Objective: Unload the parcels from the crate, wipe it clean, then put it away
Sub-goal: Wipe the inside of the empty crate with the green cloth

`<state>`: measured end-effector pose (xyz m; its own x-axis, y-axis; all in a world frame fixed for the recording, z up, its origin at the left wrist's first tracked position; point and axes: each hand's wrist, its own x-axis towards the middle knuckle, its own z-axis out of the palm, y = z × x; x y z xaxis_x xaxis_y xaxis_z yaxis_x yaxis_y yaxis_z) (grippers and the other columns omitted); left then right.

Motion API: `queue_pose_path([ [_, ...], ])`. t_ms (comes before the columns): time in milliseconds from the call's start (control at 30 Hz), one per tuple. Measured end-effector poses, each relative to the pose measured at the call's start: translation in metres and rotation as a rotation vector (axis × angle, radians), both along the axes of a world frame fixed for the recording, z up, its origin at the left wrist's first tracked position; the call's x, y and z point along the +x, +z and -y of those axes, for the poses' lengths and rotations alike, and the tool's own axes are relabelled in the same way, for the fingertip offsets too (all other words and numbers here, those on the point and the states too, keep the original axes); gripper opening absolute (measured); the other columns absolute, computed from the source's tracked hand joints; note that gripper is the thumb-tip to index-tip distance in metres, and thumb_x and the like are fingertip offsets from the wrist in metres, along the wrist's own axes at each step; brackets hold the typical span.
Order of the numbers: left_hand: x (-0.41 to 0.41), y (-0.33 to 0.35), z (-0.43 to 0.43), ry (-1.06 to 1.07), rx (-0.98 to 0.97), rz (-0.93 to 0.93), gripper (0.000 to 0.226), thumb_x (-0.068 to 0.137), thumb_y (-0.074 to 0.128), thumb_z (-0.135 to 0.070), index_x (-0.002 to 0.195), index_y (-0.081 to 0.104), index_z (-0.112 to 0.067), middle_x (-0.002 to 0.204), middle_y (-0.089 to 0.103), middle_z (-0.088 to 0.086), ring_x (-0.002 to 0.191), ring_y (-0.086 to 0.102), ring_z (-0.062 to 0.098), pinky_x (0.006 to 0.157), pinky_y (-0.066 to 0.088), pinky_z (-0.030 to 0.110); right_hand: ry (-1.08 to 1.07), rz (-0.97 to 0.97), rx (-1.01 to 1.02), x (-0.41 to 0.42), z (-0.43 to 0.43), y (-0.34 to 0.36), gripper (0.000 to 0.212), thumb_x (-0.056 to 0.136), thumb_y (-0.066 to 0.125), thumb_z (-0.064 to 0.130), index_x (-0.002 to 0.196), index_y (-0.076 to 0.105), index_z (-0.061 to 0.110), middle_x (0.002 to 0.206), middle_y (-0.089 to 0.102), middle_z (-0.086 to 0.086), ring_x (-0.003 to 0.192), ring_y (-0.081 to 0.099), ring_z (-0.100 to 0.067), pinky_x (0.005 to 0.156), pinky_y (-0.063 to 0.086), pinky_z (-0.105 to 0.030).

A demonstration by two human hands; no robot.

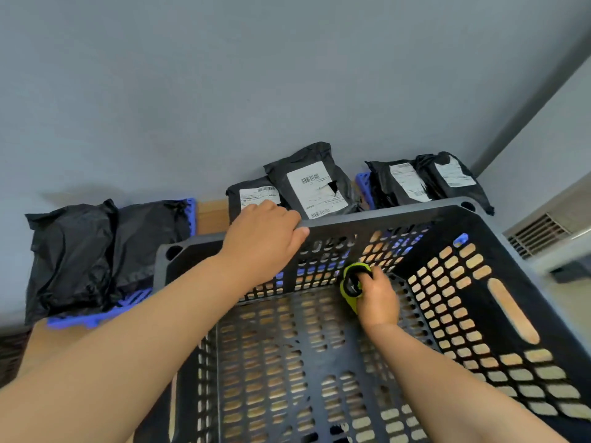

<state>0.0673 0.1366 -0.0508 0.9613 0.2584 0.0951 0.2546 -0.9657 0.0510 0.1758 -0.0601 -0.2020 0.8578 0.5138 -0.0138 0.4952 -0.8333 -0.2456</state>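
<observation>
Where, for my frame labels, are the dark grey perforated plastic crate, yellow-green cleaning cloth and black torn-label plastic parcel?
Dark grey perforated plastic crate (399, 212): head view, far rim.
Yellow-green cleaning cloth (351, 279): head view, bunched middle.
Black torn-label plastic parcel (307, 193): head view, white label.

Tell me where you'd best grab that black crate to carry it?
Probably by the long handle slot in the right side wall of the crate, fingers hooked in from outside. The lattice holes look too small for fingers, and a matching slot likely sits in the left wall, for a level two-handed lift.
</observation>
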Motion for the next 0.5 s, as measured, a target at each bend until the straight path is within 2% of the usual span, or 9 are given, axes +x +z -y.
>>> queue_pose_path([
  [100, 0.013, -0.002, 0.014, 0.029, 0.015, 0.034, 0.046, 0.099, 0.020, -0.046, 0.101, 0.059, -0.024, 0.088, 0.062, -0.005, 0.089, 0.055, 0.019, 0.077, 0.038, 0.034, -0.139, 0.011, -0.033, 0.020, 0.017, 0.015, 0.043, 0.083, 0.057, 0.004, 0.125, 0.057, 0.012, 0.127, 0.049, -0.013, 0.110, 0.051, -0.032, 0.076, 0.048, -0.038],
  [200, 0.018, -0.004, 0.022, 0.086, 0.058, 0.083, 0.044, 0.098, 0.020, -0.047, 0.086, 0.056, -0.024, 0.077, 0.058, -0.006, 0.077, 0.055, 0.017, 0.063, 0.031, 0.032, -0.263, 0.011, -0.017, 0.037, 0.031, 0.029, 0.040, 0.087, 0.055, 0.008, 0.126, 0.054, 0.014, 0.125, 0.047, -0.011, 0.106, 0.053, -0.031, 0.076, 0.046, -0.038],
  [300, 0.017, -0.003, 0.024, 0.103, 0.080, 0.117, 0.043, 0.098, 0.022, -0.047, 0.084, 0.055, -0.024, 0.075, 0.058, -0.006, 0.070, 0.050, 0.015, 0.061, 0.028, 0.030, -0.379, -0.013, -0.013, 0.047, 0.039, 0.035, 0.037, 0.088, 0.052, 0.006, 0.125, 0.051, 0.011, 0.129, 0.044, -0.012, 0.106, 0.055, -0.033, 0.080, 0.048, -0.041],
  [400, 0.017, -0.004, 0.024, 0.085, 0.094, 0.146, 0.043, 0.096, 0.023, -0.046, 0.079, 0.056, -0.023, 0.070, 0.058, -0.006, 0.065, 0.051, 0.016, 0.058, 0.027, 0.030, -0.411, -0.091, -0.020, 0.042, 0.033, 0.031, 0.035, 0.091, 0.049, 0.007, 0.126, 0.046, 0.010, 0.130, 0.040, -0.014, 0.104, 0.056, -0.034, 0.081, 0.048, -0.043],
  [500, 0.018, -0.008, 0.023, 0.080, 0.105, 0.183, 0.044, 0.095, 0.030, -0.045, 0.072, 0.058, -0.021, 0.061, 0.056, -0.006, 0.057, 0.052, 0.017, 0.053, 0.024, 0.028, -0.445, -0.229, 0.090, 0.028, 0.013, 0.025, 0.038, 0.092, 0.049, 0.006, 0.129, 0.040, 0.006, 0.132, 0.037, -0.017, 0.105, 0.056, -0.037, 0.086, 0.047, -0.041],
])
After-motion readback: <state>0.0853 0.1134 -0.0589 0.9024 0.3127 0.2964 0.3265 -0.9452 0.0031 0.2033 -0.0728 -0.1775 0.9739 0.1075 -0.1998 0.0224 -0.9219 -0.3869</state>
